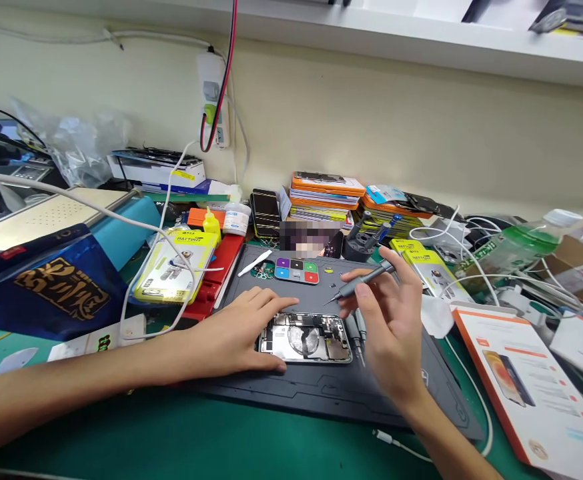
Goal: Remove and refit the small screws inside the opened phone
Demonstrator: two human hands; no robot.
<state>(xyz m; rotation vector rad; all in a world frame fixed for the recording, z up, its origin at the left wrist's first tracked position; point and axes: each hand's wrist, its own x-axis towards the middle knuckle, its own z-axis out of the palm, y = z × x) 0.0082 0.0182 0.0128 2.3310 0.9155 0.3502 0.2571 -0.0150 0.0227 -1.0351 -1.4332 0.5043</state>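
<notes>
On the dark grey work mat (291,390) lies an opened smartphone (279,341), its inner parts and a round coil showing. My left hand (241,320) steadies its left end, thumb along the near edge and fingers beyond the far edge. Above the phone's right end, my right hand (391,320) holds a slim grey screwdriver (361,283) between thumb and fingers, its tip pointing left and down, apart from the phone. More screwdrivers (355,333) lie just right of the phone. Behind it are a coloured screw tray (296,265) and a white pry tool (254,263).
Yellow battery packs (176,267) lie left, near a blue pouch (66,283). A tool holder (359,247) and stacked orange boxes (326,190) stand at the back. To the right are a phone box (531,380), a green bottle (516,243) and a white cable (486,417).
</notes>
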